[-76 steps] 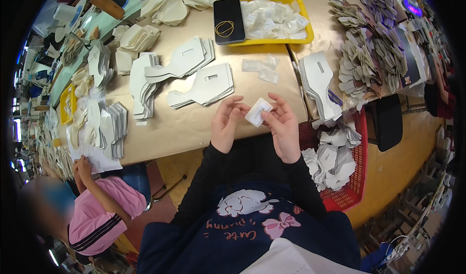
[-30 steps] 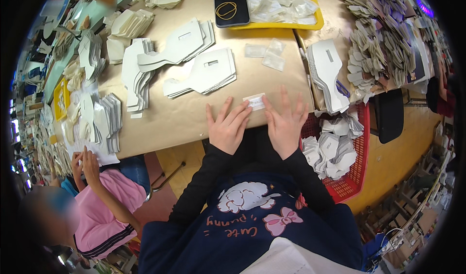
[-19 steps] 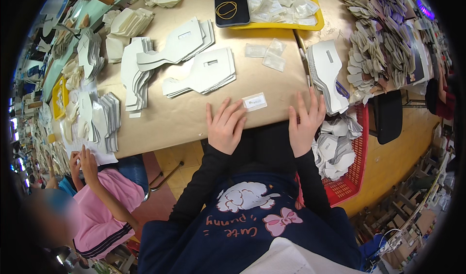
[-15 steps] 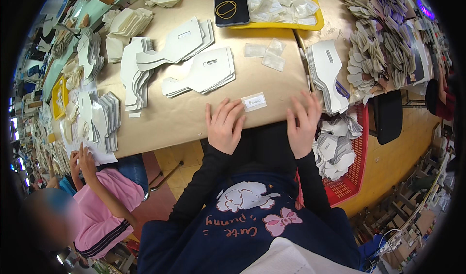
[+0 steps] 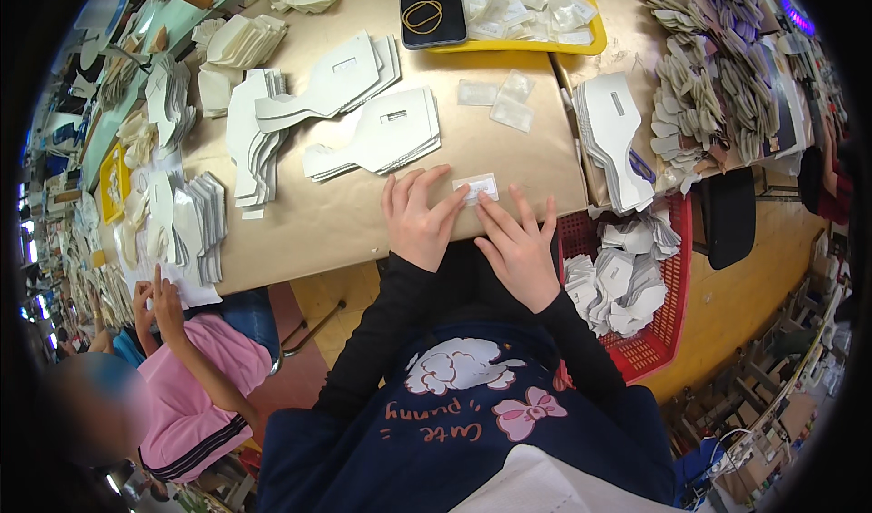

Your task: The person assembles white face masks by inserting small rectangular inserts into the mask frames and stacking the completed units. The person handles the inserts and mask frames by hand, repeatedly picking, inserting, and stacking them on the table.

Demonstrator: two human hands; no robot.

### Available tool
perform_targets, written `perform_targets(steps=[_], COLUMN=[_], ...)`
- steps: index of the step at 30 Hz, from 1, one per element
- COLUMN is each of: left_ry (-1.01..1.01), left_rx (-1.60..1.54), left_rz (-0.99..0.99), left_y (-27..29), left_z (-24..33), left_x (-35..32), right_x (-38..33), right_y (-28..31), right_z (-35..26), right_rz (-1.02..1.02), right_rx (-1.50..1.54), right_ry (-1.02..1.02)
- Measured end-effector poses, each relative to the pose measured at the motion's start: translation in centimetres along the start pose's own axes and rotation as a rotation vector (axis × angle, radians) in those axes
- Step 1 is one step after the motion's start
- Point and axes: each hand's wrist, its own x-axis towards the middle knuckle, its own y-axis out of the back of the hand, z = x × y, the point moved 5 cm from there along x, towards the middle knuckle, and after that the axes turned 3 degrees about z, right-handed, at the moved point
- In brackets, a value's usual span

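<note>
At the lower left of the frame a co-worker in a pink shirt (image 5: 195, 395) sits with both hands raised to the tabletop (image 5: 318, 222) edge. Above them, along the left side, lie stacks of white die-cut card pieces (image 5: 191, 227), and more fanned white cut-outs (image 5: 372, 136) spread across the upper middle.

Just below the centre, the left hand (image 5: 420, 225) lies flat with fingers spread wide, its fingertips touching the left edge of a small clear packet with a white label (image 5: 478, 188). The packet lies flat on the brown tabletop near its front edge. The right hand (image 5: 520, 251) is also flat and open, fingers splayed, its fingertips meeting the packet's lower right edge. Neither hand grips anything.

At the top middle a yellow tray (image 5: 581, 45) holds a dark phone (image 5: 431, 4) and more clear packets. Right of the hands, a red basket (image 5: 668, 331) in the lower right holds white cut-outs, and grey-beige pieces (image 5: 718, 86) pile up at the upper right.
</note>
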Motion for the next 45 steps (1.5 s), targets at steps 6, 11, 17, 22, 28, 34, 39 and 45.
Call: perform_targets(steps=[6, 11, 17, 22, 28, 34, 39, 45], left_ry=[0.013, 0.240, 0.188, 0.283, 0.313, 0.525, 0.572, 0.315], left_rx=[0.012, -0.052, 0.118, -0.120, -0.347, -0.695, -0.610, -0.378], left_rz=[0.006, 0.200, 0.134, 0.234, 0.096, -0.170, -0.263, -0.220], left_y=[1.2, 3.2, 3.2, 4.3, 7.9, 3.8, 1.5, 1.4], left_z=[-2.1, -7.2, -10.0, -8.9, -4.4, -1.4, -1.7, -1.7], left_x=[0.4, 3.0, 5.1, 5.0, 4.1, 2.2, 0.9, 1.5], right_x=[-0.5, -0.1, 0.1, 0.2, 0.0, 2.8, 3.3, 3.9], right_y=[1.6, 3.1, 3.4, 3.2, 3.6, 2.3, 1.9, 1.7], right_z=[-0.9, 0.1, 1.0, 0.6, 3.2, 4.3, 5.0, 5.2], right_rz=[0.014, 0.166, 0.219, 0.186, 0.195, 0.122, 0.026, -0.064], right_rx=[0.229, 0.358, 0.346, 0.356, 0.830, 1.296, 0.968, 0.712], right_ry=[-0.006, -0.062, -0.066, -0.052, -0.582, -0.610, -0.511, -0.353])
